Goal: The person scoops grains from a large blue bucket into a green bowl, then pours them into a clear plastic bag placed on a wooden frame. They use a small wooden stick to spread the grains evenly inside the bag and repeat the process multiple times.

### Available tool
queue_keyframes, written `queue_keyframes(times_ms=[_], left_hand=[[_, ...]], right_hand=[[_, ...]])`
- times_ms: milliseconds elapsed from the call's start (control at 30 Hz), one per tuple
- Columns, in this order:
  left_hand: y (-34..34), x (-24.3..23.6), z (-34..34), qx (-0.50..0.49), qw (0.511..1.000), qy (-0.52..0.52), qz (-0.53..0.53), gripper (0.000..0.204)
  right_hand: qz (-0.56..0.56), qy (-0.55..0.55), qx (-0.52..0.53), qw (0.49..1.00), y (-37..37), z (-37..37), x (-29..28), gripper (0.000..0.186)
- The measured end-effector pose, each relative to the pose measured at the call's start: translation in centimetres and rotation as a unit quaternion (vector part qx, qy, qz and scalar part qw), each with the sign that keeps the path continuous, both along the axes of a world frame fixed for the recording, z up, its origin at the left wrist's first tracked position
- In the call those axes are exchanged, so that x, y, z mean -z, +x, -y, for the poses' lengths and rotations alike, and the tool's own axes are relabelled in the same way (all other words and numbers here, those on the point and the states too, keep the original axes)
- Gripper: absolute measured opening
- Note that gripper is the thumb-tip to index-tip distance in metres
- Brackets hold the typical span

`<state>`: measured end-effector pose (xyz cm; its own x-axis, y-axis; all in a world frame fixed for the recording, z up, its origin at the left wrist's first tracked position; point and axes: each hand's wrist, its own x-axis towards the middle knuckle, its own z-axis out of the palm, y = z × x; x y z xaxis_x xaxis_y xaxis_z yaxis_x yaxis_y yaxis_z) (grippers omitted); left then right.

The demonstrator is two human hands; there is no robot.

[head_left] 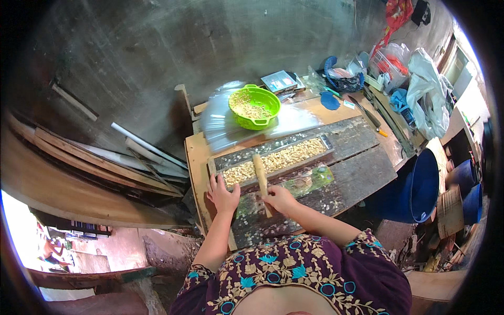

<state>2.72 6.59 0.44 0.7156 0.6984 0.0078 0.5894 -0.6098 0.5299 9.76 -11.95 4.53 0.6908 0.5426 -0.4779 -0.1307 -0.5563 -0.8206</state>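
Observation:
A long, narrow rectangular mould (pixel 332 140) lies across dark wooden boards, filled with small pale tan pieces (pixel 294 157). At its near left corner rests my left hand (pixel 223 196), fingers spread and holding nothing. My right hand (pixel 281 200) is closed round the lower part of a flat wooden stick (pixel 260 176). The upper end of this stick lies over the tan pieces, crossing the mould's near edge. Behind the mould stands a green plastic colander (pixel 255 124) with more tan bits inside. I cannot make out what the pieces are.
Clear plastic sheets (pixel 218 123) lie beneath the colander. A flat scale-like device (pixel 279 81) sits at the back. Toward the right are a knife (pixel 369 114), a blue round piece (pixel 329 101) and plastic bags (pixel 428 89). A large blue barrel (pixel 415 184) stands beside the table.

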Motion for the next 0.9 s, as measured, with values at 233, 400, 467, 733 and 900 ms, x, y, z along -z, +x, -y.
queue_keyframes(times_ms=[233,400,467,733,900], left_hand=[[0.8,-1.9,2.1,0.037,0.991,0.055,-0.118,0.069],[2.2,-2.9,3.5,-0.005,0.982,0.062,-0.177,0.070],[2.8,-2.8,4.3,-0.016,0.981,0.072,-0.180,0.071],[3.5,-1.4,6.3,-0.030,0.971,0.157,-0.179,0.069],[3.7,0.6,5.7,0.006,0.972,0.196,-0.126,0.067]], right_hand=[[0.062,0.091,0.144,0.983,3.4,10.4,-1.6,0.028],[0.284,-0.128,0.210,0.927,13.1,19.9,0.2,0.025],[0.315,-0.221,0.203,0.900,16.0,23.0,2.5,0.024],[0.332,-0.352,0.105,0.869,18.5,21.0,2.0,0.046],[0.383,-0.312,-0.054,0.868,16.7,15.2,2.1,0.056]])
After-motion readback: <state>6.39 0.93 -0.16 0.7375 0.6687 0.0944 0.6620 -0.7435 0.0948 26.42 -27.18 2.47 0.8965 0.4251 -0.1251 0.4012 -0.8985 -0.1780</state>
